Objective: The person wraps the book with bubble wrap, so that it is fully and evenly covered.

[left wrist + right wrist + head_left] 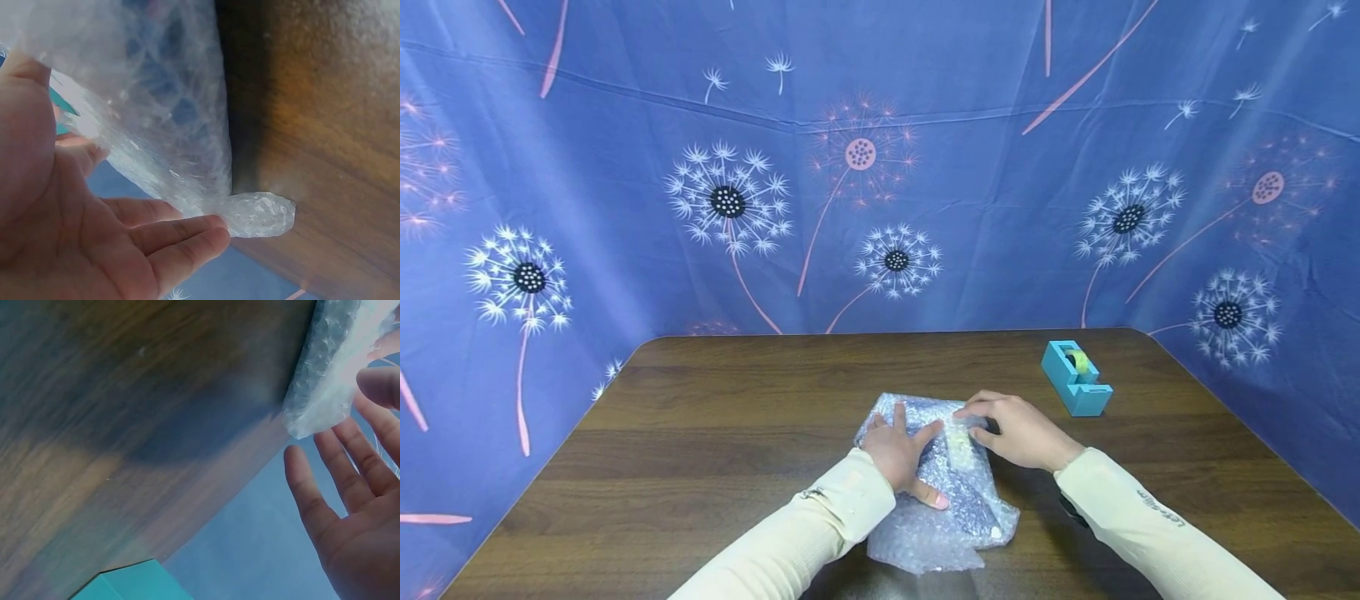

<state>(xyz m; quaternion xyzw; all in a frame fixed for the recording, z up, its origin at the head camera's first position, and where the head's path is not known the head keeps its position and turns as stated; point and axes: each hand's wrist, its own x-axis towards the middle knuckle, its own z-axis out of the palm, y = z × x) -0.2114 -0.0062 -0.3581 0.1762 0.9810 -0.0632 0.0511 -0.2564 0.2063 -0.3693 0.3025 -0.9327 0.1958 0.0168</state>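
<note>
A bundle in clear bubble wrap (973, 504) lies on the table, its contents blurred by the plastic. My left hand (895, 457) rests on it with fingers spread and thumb out to the side. On the bundle's upper right part is a pale yellowish strip of tape (959, 450). My right hand (1018, 429) has its fingertips at the tape's upper end, fingers gently bent. In the left wrist view, straight fingers (184, 250) lie along the wrap's edge. The right wrist view has loosely extended fingers (344, 469) beside a wrap corner (319, 394).
A blue tape dispenser (1071, 383) with a yellow-green roll stands on the brown wooden table (700, 450), beyond my right hand. A blue cloth (985, 208) with dandelion prints hangs behind the table. Loose wrap extends at the bundle's near end.
</note>
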